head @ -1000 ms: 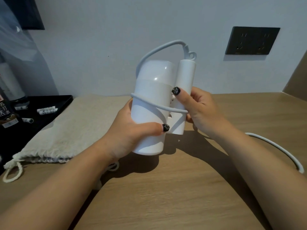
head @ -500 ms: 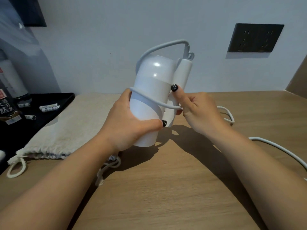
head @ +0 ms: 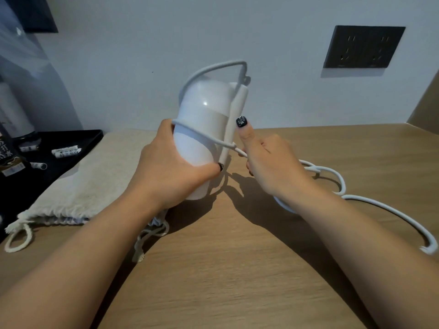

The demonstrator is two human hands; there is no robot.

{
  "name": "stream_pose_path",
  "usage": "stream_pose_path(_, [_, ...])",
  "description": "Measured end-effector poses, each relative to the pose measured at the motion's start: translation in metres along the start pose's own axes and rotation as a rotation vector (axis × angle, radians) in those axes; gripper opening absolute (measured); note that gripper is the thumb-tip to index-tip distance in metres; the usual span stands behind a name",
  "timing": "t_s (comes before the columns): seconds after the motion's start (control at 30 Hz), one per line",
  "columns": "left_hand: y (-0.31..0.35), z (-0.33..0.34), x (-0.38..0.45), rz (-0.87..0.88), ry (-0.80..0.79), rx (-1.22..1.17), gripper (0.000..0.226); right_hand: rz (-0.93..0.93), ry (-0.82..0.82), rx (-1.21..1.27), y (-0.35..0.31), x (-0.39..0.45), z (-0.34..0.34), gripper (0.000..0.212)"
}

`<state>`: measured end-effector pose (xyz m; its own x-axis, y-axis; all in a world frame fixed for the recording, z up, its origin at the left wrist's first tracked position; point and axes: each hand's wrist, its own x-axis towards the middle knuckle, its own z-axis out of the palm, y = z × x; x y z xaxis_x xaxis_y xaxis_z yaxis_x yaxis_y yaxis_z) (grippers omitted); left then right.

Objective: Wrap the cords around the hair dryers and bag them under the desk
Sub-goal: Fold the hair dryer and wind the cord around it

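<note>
A white folded hair dryer [head: 204,119] is held upright above the wooden desk [head: 237,269]. My left hand [head: 171,169] grips its barrel from the left. Its white cord [head: 380,207] arches over the top, crosses the barrel once and runs into my right hand [head: 268,162], which grips the cord with the thumb pressed against the folded handle. The loose rest of the cord loops on the desk to the right, and its end lies near the right edge. A beige drawstring bag [head: 78,186] lies flat on the desk to the left.
A black tray [head: 78,138] at the left holds small white sachets [head: 66,151] and bottles. A dark wall socket panel [head: 364,46] sits on the wall at the upper right. The bag's drawstrings [head: 147,238] trail under my left forearm.
The dryer has tilted and turned slightly in my left hand. My right hand has pulled the cord lower and to the right, and more loose cord has gathered in loops on the desk.
</note>
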<state>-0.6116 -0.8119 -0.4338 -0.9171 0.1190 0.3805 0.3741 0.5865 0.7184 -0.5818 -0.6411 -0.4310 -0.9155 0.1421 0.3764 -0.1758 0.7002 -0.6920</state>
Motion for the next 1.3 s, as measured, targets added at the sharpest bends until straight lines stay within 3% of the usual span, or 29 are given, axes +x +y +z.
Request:
stream_pose_path(0.07, [0.003,-0.002,-0.003,0.006,-0.017,0.116,0.076,0.003,-0.014,0.027,-0.003,-0.004,0.006,0.083])
stream_pose_path(0.2, [0.012,-0.003,-0.009,0.025,-0.044,0.313,0.084,0.030,-0.113,0.024,-0.001,-0.003,0.014,0.092])
stream_pose_path(0.37, [0.023,0.005,-0.017,0.136,-0.009,0.570,0.098,0.168,-0.224,0.232,-0.007,-0.009,0.017,0.073])
stream_pose_path(0.53, [0.024,0.013,-0.022,0.271,0.174,0.618,0.117,0.242,-0.199,0.570,-0.005,-0.001,0.016,0.063])
stream_pose_path(0.63, [0.022,0.016,-0.021,0.369,0.165,0.590,0.117,0.286,-0.157,0.650,-0.004,0.000,0.017,0.061])
stream_pose_path(0.7, [0.019,0.013,-0.018,0.370,0.065,0.467,0.113,0.321,-0.113,0.692,-0.003,0.002,0.016,0.065])
stream_pose_path(0.77, [0.019,0.009,-0.015,0.264,-0.045,0.187,0.110,0.335,-0.071,0.702,-0.002,0.003,0.013,0.069])
stream_pose_path(0.87, [0.014,0.008,-0.012,0.133,-0.086,-0.088,0.101,0.285,-0.022,0.722,0.000,0.003,0.009,0.073])
stream_pose_path(1.0, [0.004,0.007,-0.004,-0.114,-0.205,-0.547,0.094,0.215,0.033,0.795,0.003,0.007,0.008,0.094])
stream_pose_path(1.17, [0.004,0.003,-0.007,-0.278,-0.573,-0.932,0.041,0.130,0.065,0.821,0.003,0.005,0.006,0.076])
stream_pose_path(1.2, [0.001,0.003,-0.007,-0.307,-0.618,-1.004,0.043,0.099,0.054,0.851,0.002,0.004,0.005,0.070])
stream_pose_path(1.3, [-0.003,0.002,-0.009,-0.352,-0.770,-1.203,0.079,-0.026,-0.004,0.940,0.001,0.000,0.006,0.056])
